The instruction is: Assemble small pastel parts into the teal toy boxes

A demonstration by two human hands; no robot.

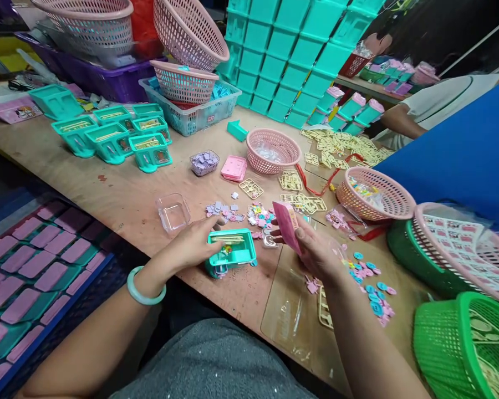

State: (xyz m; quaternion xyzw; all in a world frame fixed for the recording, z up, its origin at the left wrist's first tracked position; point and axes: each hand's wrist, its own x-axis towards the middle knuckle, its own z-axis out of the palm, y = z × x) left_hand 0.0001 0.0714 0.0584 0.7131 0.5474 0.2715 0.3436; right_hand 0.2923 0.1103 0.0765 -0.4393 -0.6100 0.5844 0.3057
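My left hand grips the left end of a small open teal box, its thumb over the rim and its other fingers at the far side. Inside the box lie cream plastic sticks and a few small coloured bits. In my right hand a flat pink lid with lettering is held tilted above the table, between thumb and fingers. Behind the box are loose lilac pieces and a heap of small coloured pieces. A clear tray stands beyond my left hand.
Several filled teal boxes stand at the back left, with stacked teal boxes behind. Pink baskets and a green basket line the right. Blue and pink buttons lie beside my right forearm. A co-worker's arm shows far right.
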